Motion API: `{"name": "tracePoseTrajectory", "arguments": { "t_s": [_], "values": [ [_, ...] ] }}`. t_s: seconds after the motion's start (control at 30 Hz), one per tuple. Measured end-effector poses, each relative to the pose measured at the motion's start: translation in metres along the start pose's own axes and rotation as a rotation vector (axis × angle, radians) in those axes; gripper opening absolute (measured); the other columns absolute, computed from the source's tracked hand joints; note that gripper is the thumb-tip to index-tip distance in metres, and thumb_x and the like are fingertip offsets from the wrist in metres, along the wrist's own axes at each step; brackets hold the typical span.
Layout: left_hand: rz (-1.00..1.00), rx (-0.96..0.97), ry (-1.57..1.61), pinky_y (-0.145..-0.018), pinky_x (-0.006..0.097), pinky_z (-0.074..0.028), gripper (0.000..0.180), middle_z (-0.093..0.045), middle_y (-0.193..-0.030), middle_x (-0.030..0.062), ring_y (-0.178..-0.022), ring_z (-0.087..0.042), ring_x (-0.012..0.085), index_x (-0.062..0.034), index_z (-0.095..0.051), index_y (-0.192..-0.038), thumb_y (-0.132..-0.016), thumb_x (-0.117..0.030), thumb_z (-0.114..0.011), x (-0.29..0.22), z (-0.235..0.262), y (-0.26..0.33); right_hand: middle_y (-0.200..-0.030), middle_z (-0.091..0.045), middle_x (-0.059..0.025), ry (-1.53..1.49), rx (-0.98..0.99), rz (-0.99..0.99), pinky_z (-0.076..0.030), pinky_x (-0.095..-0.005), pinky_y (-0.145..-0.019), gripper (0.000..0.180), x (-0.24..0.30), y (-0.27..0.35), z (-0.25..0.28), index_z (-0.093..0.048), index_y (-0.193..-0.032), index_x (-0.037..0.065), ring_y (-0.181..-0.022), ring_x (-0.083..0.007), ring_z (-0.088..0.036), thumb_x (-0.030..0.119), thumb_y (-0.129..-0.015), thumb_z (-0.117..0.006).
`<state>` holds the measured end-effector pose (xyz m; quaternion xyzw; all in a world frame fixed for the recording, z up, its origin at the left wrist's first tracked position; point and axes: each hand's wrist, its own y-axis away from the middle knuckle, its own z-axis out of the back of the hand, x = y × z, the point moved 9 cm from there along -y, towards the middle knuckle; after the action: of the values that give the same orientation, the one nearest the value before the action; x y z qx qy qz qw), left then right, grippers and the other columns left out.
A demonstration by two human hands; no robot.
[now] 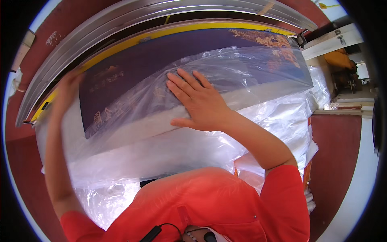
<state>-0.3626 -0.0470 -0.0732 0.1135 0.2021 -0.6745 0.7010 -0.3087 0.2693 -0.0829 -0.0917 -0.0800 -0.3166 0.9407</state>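
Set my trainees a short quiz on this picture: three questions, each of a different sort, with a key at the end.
1. Fill in the colour: a ____ strip runs along the far edge of the dark printed panel.
2. Multiple choice: which of the person's hands lies with fingers spread over the clear film? A: left; B: right; C: neither.
3. True or false: the clear film covers the whole of the dark printed panel.

Key: 1. Yellow. 2. B, the right hand. 3. False; the panel's upper left part is bare.
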Motion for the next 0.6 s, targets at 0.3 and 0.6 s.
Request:
{"name": "tracePoseTrajectory", "arguments": {
  "t_s": [0.3,0.6],
  "values": [
    [-0.294,0.354,0.31,-0.055,0.028,-0.037,0.023,-0.05,-0.063,0.0054,-0.061,-0.046,0.0138,-0.0033,-0.052,-0.066,-0.075,-0.025,-0.056,-0.267,-0.168,-0.073,-0.126,-0.032,-0.0109,-0.03,-0.215,-0.252,-0.018,-0.0401,-0.096,0.069,-0.038,0.079,0.032,-0.035,-0.119,0.002,-0.119,-0.027,-0.026,0.038,-0.065,-0.061],
    [-0.303,0.646,0.326,-0.064,0.025,-0.039,0.034,-0.057,-0.073,0.0056,-0.07,-0.05,0.013,-0.0011,-0.06,-0.081,-0.07,-0.033,-0.061,-0.35,-0.214,-0.093,-0.124,-0.034,-0.0107,-0.104,-0.26,-0.249,-0.021,-0.0397,-0.094,0.068,-0.039,0.096,0.028,-0.038,-0.116,0.003,-0.116,-0.0269,-0.029,0.036,-0.063,-0.064]
  ]
}}
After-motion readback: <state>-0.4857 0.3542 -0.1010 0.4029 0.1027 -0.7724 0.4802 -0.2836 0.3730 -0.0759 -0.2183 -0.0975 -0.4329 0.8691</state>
